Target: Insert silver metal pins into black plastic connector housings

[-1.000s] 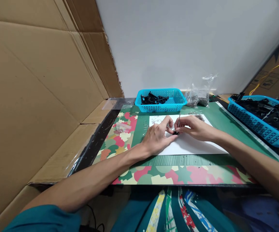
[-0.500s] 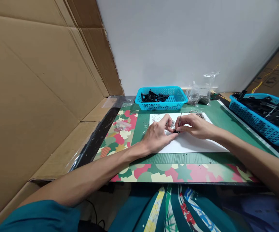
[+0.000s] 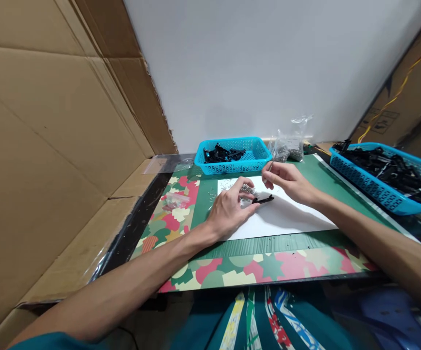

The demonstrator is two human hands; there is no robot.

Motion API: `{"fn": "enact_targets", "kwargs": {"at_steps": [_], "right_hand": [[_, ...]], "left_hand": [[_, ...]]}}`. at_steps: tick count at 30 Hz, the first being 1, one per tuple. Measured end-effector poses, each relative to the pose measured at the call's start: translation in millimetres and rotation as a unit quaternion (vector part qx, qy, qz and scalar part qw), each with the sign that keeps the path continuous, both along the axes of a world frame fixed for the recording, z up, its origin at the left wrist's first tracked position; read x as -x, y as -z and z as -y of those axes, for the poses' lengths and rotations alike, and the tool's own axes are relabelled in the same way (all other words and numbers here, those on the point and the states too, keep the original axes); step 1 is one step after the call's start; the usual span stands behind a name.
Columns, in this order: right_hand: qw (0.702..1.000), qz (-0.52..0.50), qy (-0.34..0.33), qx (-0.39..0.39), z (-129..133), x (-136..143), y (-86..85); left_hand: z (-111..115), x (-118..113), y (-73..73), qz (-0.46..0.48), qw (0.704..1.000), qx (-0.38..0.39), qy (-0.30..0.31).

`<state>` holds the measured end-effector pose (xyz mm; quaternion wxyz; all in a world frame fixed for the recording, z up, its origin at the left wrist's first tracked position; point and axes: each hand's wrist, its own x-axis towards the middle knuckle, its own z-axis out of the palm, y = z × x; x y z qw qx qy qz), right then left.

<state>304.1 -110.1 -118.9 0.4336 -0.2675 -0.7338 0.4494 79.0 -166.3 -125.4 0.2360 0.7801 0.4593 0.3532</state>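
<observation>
My left hand (image 3: 230, 204) rests on the white paper (image 3: 297, 221), its thumb and a fingertip closed on one end of a slim black plastic part (image 3: 266, 200). The part's other end points right, uncovered. Raised above the paper to the right is my right hand (image 3: 288, 181), apart from the part. Its fingers are pinched around a thin metal tool (image 3: 271, 166) that looks like tweezers; most of it is hidden. Small metal pieces (image 3: 228, 183) lie scattered on the paper behind my left hand.
A blue basket (image 3: 219, 168) with black parts stands at the back. Another blue basket (image 3: 374, 187), fuller, is at the right. Clear bags (image 3: 295, 151) of small metal pieces lean near the wall. Cardboard (image 3: 50, 121) walls the left side.
My right hand has lifted away from the black part, up and to the right, with the metal tool. My left hand still holds the part, now more exposed. The view has shifted slightly.
</observation>
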Motion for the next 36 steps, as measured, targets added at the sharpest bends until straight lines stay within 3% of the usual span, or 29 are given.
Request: {"fn": "enact_targets", "kwargs": {"at_steps": [5,14,18,22,25,30,32,34,36], "right_hand": [[0.999,-0.041,-0.003,0.003,-11.5,-19.0,-8.1],[0.98,0.192,-0.038,-0.018,-16.8,-30.4,-12.4],[0.971,0.235,-0.048,-0.027,-18.6,-33.9,-12.2],[0.97,0.24,-0.032,-0.032,-22.2,-35.6,-12.7],[0.957,0.276,0.044,-0.082,-26.4,-40.2,-15.8],[0.863,0.383,0.261,-0.2,-38.9,-76.4,-29.4],[0.816,0.377,0.397,-0.185,-44.7,-102.1,-37.8],[0.74,0.38,0.534,-0.151,-50.4,-130.1,-45.9],[0.674,0.419,0.599,-0.107,-55.9,-155.7,-52.6]], "left_hand": [[-1.7,2.8,1.2,0.02,0.998,-0.058,0.015],[0.4,4.6,-1.4,0.031,0.992,-0.124,0.001],[-0.3,5.8,-0.8,0.014,0.993,-0.117,-0.018],[-1.1,5.2,-0.6,-0.008,0.994,-0.109,-0.027],[-1.3,4.8,-1.8,-0.03,0.993,-0.11,-0.035],[-3.6,6.4,-3.2,-0.05,0.994,-0.088,-0.042],[-4.8,6.9,-2.2,-0.053,0.994,-0.085,-0.039],[-5.3,7.0,-0.5,-0.056,0.994,-0.088,-0.031],[-4.8,6.9,1.0,-0.057,0.994,-0.088,-0.025]]}}
